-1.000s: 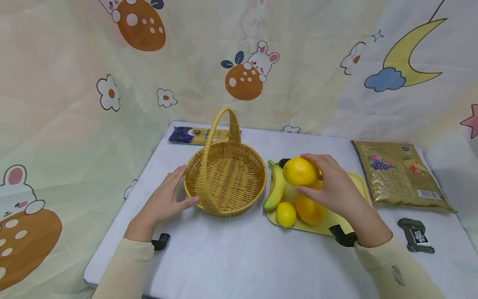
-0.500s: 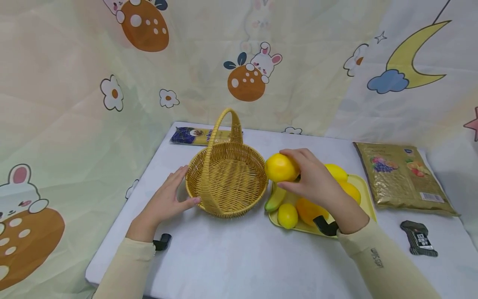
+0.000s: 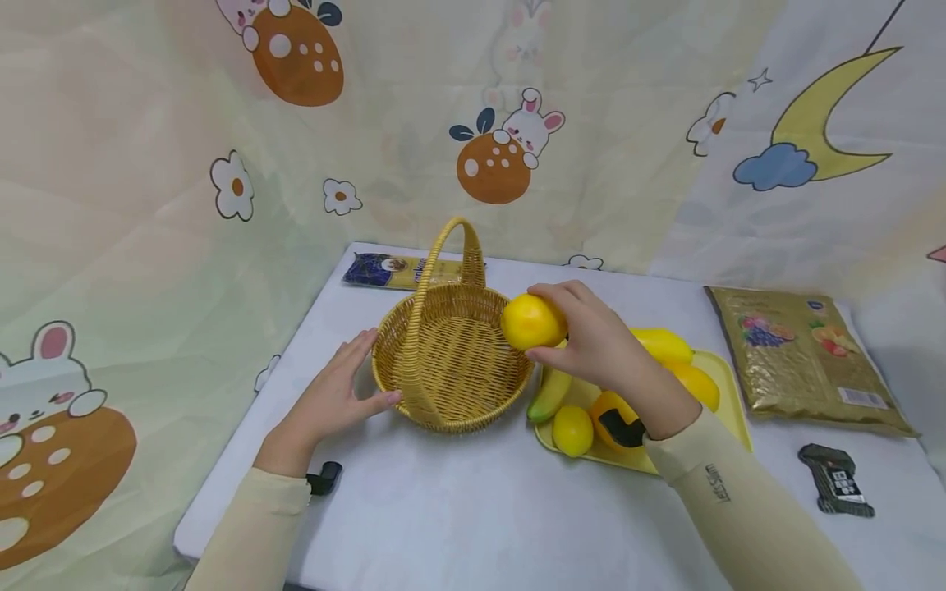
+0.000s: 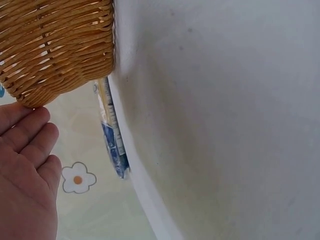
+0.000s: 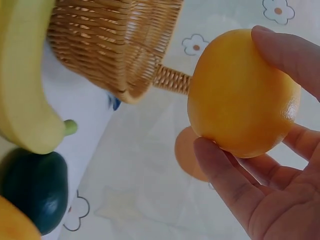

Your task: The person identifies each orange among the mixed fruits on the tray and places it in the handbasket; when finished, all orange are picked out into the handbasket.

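Note:
My right hand (image 3: 602,349) pinches a round yellow-orange fruit (image 3: 530,322) between thumb and fingers. In the head view the fruit overlaps the right rim of a wicker basket (image 3: 473,369) with a tall arched handle. Nothing lies inside the basket. My left hand (image 3: 328,402) rests at its left side, thumb and fingers spread along the rim; in the left wrist view the fingertips (image 4: 42,116) touch the wicker. Right of the basket is a yellow tray (image 3: 732,398) of fruit, including a banana (image 3: 548,398), a lemon (image 3: 572,431) and a dark green fruit (image 5: 37,192).
Behind the basket lies a blue and gold packet (image 3: 377,269). A large gold bag (image 3: 813,361) is at the right, with a small dark packet (image 3: 837,480) nearer. Printed cloth (image 3: 628,148) hangs behind the white table (image 3: 473,509).
My right hand has carried the yellow-orange fruit left from over the tray to the basket's right rim. My left hand has stayed at the basket.

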`<state>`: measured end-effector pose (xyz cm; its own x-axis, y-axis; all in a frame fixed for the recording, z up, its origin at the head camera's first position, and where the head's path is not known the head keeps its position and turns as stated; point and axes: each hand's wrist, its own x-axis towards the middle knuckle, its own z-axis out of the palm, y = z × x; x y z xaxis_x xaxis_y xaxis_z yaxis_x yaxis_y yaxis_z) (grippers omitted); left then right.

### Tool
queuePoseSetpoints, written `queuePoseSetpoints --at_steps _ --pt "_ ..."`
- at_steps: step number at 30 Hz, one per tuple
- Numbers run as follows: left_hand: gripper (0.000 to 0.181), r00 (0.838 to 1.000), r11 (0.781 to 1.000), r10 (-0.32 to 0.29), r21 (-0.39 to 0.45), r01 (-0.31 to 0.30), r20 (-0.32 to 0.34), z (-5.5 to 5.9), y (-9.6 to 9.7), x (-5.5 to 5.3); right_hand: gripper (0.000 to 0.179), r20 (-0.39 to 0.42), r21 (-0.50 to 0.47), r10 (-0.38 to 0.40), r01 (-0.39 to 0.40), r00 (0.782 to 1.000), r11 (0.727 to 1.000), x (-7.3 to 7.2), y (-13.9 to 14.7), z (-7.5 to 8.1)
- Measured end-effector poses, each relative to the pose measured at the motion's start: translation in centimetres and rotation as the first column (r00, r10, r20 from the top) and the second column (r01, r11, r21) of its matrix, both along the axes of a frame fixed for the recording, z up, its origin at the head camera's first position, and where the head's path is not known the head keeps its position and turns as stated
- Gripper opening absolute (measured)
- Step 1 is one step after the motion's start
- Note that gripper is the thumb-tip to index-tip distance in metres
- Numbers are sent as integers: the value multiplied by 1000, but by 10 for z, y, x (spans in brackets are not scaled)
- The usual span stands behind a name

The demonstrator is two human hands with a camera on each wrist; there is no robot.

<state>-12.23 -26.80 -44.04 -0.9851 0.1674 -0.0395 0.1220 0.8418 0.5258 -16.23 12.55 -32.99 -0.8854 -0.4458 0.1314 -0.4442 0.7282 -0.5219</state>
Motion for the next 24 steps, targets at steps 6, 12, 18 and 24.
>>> queuePoseSetpoints --at_steps 6,12,18,24 --pt "119 1000 1000 7 10 -7 7 1 0 1 83 6 17 20 -20 1000 1000 -10 -16 10" --pt "118 1000 1000 6 19 -7 6 0 1 2 84 20 19 26 -27 999 999 -15 -30 14" --pt "117 1000 1000 3 29 -3 -5 -2 0 3 82 26 14 41 -41 999 999 -19 -39 15" --pt "115 1000 999 4 33 -4 -1 -1 0 2 82 26 20 63 -64 998 998 -23 -47 15"
